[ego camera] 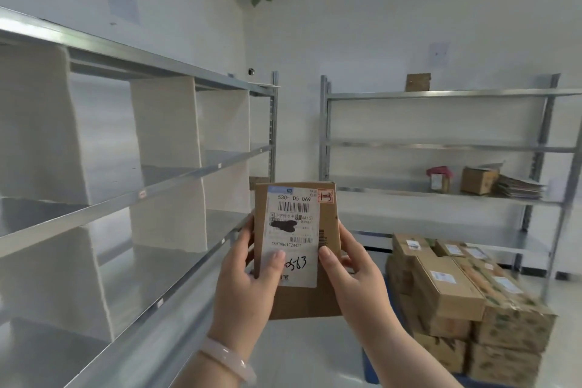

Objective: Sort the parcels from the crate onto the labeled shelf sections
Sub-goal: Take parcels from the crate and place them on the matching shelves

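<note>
While both forearms reach up side by side, the left hand [248,277] and right hand [356,274] grip an upright parcel [299,301]; a divided shelf [176,179] flanks it leftward, stacked cartons [447,287] stand lower right below a rear shelf [441,145]; thumbs press its label [293,230], fingers curl behind the cardboard.

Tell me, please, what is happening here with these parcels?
A person holds a small cardboard parcel upright, the left grip and right grip pinching its sides with thumbs on its front. Its shipping label faces the camera. It is not yet shelved. The divided metal shelf stands to the left, and a stack of cardboard parcels sits at lower right. A few items rest on the back shelf.
</note>
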A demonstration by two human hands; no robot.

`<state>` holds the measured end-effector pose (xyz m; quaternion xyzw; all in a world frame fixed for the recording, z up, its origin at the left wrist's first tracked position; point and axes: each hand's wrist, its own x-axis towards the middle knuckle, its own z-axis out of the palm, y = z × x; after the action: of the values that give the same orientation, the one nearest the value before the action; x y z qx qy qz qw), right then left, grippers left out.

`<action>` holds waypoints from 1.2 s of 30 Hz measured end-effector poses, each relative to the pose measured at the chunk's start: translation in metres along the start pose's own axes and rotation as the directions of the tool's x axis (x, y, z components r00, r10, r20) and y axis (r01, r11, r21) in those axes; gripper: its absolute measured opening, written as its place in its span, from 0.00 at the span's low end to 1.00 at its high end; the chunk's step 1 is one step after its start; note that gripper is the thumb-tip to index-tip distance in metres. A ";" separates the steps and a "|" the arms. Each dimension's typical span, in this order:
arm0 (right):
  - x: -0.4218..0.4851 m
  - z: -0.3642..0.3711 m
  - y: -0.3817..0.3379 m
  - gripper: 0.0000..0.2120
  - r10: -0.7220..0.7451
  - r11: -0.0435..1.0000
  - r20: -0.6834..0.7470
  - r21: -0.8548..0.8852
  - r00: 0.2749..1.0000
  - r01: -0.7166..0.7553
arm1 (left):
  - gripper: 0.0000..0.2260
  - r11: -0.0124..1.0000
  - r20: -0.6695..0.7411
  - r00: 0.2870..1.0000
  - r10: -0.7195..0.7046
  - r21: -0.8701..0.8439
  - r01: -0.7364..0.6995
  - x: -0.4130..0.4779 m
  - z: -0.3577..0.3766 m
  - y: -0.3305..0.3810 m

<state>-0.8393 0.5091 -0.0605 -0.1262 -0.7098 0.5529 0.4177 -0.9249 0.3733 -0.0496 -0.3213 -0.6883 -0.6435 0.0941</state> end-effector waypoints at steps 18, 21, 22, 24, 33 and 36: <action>0.236 0.088 0.114 0.24 0.010 0.997 -0.125 -0.073 0.992 -0.019 | 0.23 0.999 0.093 0.996 0.007 -0.035 -0.003 0.254 0.069 -0.155; 0.272 0.089 0.130 0.25 0.003 0.997 -0.137 -0.078 0.991 -0.013 | 0.28 1.000 0.113 0.994 0.013 -0.029 -0.009 0.289 0.088 -0.173; 0.284 0.088 0.135 0.24 -0.005 0.997 -0.138 -0.080 0.990 -0.006 | 0.30 0.999 0.114 0.993 0.010 -0.036 -0.006 0.300 0.096 -0.179; 0.309 0.084 0.146 0.24 -0.019 0.998 -0.131 -0.061 0.991 0.011 | 0.29 0.999 0.102 0.995 0.017 -0.050 -0.012 0.321 0.112 -0.190; 0.453 0.058 0.216 0.26 -0.047 0.995 -0.059 -0.086 0.997 0.042 | 0.28 1.000 0.005 1.000 0.007 -0.009 -0.007 0.417 0.201 -0.226; 0.510 0.058 0.236 0.27 -0.043 0.998 0.007 -0.053 0.999 0.043 | 0.26 1.000 -0.059 0.998 0.008 0.003 -0.008 0.455 0.224 -0.235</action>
<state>-1.2641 0.8811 -0.0413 -0.1205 -0.7281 0.5250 0.4238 -1.3467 0.7394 -0.0306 -0.3046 -0.6850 -0.6513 0.1175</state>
